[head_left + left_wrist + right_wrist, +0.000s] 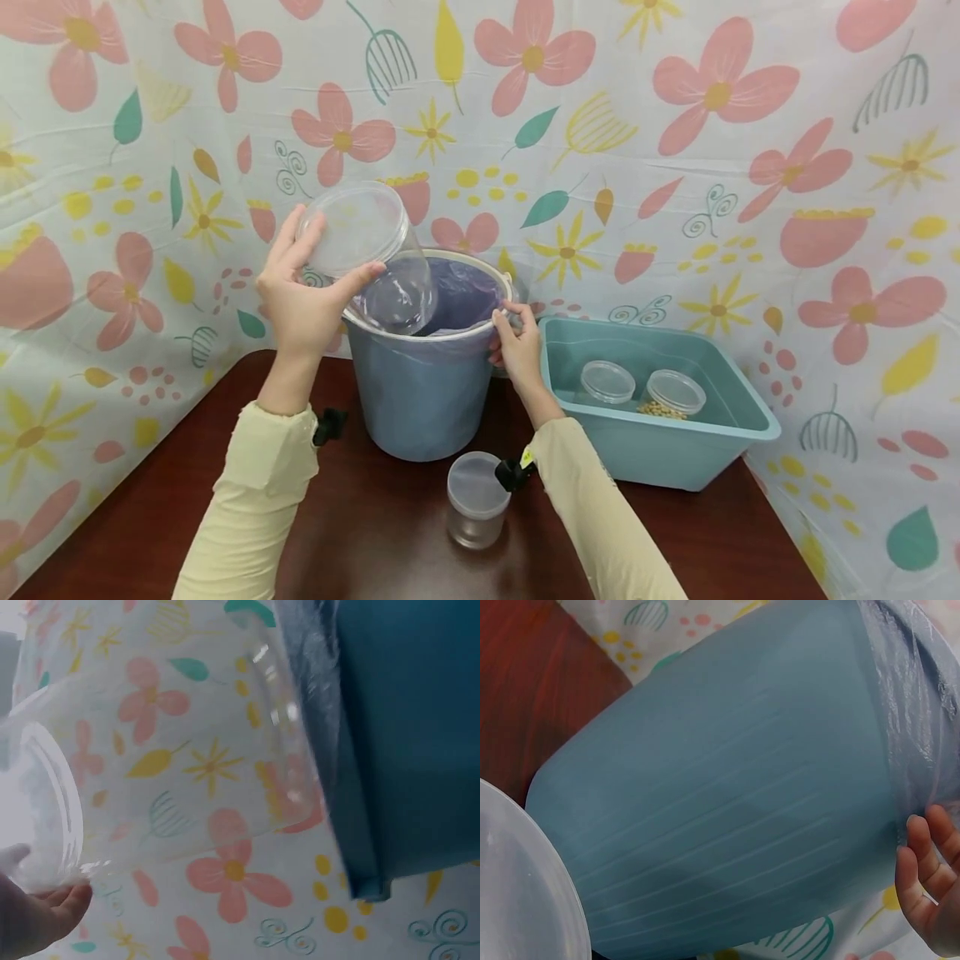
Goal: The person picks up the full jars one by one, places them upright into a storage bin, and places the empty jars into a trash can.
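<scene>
My left hand (296,304) grips a clear plastic jar (408,292) by its lidded end, thumb on one side and fingers on the other. Tilted, with its lid (356,225) toward me, the jar overlaps the mouth of a blue trash bin (420,400). In the left wrist view the jar (180,765) looks see-through, with nothing visible inside. A thin plastic bag (472,292) lines the bin and folds over its pale rim. At the rim's right side my right hand (521,350) pinches the edge and bag; its fingers (922,847) curl against the bag's fold in the right wrist view.
On the dark red table (375,533), a lidded clear jar (477,500) stands in front of the bin. To the right, a teal tub (660,450) holds two lidded jars, one with yellowish beans (662,409). A flower-patterned cloth (630,208) hangs behind.
</scene>
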Available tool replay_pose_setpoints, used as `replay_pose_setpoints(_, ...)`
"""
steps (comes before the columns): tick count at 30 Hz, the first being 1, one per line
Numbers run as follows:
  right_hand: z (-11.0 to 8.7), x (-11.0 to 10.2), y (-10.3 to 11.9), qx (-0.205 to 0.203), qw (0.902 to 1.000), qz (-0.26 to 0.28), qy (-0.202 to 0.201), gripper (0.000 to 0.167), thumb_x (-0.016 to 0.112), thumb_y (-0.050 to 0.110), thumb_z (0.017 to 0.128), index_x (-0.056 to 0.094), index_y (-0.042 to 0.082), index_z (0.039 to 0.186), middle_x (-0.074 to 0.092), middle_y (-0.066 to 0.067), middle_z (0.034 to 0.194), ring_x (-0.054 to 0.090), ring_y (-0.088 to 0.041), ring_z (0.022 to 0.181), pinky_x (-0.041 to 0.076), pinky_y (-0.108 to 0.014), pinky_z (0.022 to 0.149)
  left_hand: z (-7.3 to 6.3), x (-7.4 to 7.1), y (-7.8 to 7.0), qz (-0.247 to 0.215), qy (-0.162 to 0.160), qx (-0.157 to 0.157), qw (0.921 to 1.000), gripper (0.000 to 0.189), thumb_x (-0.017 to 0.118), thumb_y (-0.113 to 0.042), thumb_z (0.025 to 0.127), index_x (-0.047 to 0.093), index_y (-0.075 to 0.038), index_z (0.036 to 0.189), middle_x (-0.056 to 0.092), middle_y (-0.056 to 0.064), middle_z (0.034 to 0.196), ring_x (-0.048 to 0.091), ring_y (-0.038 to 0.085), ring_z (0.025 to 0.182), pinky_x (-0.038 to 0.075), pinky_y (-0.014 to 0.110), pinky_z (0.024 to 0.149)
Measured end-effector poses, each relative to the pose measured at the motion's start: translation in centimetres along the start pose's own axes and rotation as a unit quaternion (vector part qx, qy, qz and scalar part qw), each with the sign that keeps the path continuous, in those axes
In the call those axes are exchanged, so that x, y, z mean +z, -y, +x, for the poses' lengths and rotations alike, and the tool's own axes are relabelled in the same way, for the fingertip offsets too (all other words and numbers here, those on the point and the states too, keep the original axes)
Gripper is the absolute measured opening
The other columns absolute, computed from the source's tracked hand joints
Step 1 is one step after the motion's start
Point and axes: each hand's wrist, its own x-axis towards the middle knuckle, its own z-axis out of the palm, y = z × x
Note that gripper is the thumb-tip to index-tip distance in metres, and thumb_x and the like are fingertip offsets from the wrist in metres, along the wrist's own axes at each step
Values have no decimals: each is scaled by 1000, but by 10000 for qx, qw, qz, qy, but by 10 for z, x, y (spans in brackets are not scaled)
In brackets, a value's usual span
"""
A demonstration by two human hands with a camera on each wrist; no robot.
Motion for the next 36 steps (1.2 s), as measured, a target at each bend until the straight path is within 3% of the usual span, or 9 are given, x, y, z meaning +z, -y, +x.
replay_pose_setpoints(7,0,-2,2,-43,10000,-51,4,35,53,23,90,49,1,117,50,-11,50,46,-18,34,40,-29,34,-11,13,23,141,-21,230,9996,73,86,-10,53,56,-1,119,44,13,131,37,18,123,31,30,98)
replay_pose_setpoints(12,-1,-1,1,-102,9999,-63,-26,35,54,22,90,50,1,117,49,-10,50,46,-20,34,41,-31,34,-23,21,42,465,320,201,9982,76,86,-23,54,55,0,120,44,14,131,36,20,123,32,34,98)
replay_pose_setpoints(15,0,-1,0,-117,9999,-69,-46,35,54,21,90,50,1,117,49,-9,50,46,-20,34,40,-31,34,-30,24,53,682,576,258,9957,77,86,-24,54,55,3,119,43,17,131,35,24,124,31,38,98)
replay_pose_setpoints(18,0,-1,0,-125,9999,-72,-65,34,54,21,90,50,1,117,49,-9,49,46,-20,34,40,-32,34,-36,28,60,855,928,58,9920,76,86,-20,55,53,6,119,41,20,132,33,29,125,30,41,98)
replay_pose_setpoints(21,1,-1,0,-121,9999,-43,-75,34,54,20,90,50,0,117,49,-8,49,45,-18,33,40,-30,33,-41,31,65,1264,1479,-402,9801,78,84,-27,58,52,6,121,38,22,133,30,34,125,30,46,97)
replay_pose_setpoints(25,1,0,0,-103,9999,-1,-30,35,54,21,90,49,0,118,48,-7,48,45,-16,32,39,-26,33,-43,32,65,2003,2429,-878,9451,78,78,-40,65,51,6,122,35,25,134,31,39,123,31,50,95)
replay_pose_setpoints(28,0,-1,1,-118,9999,0,-12,36,53,22,90,49,0,118,48,-8,49,45,-16,32,39,-26,34,-41,33,63,2341,2934,-979,9217,66,70,-43,74,57,7,114,41,24,129,38,38,119,35,49,92)
replay_pose_setpoints(30,0,-1,1,-109,9999,-38,-20,36,53,22,90,49,1,118,49,-10,50,45,-17,33,39,-28,34,-41,33,63,2411,3043,-927,9169,56,67,-41,78,63,7,106,47,23,124,43,36,114,35,48,92)
replay_pose_setpoints(36,0,0,1,-140,9999,-89,11,35,52,22,90,49,0,118,49,-10,50,45,-19,34,40,-30,35,-43,31,65,2382,3004,-555,9219,40,62,-35,83,69,4,92,59,20,106,51,34,103,35,48,91)
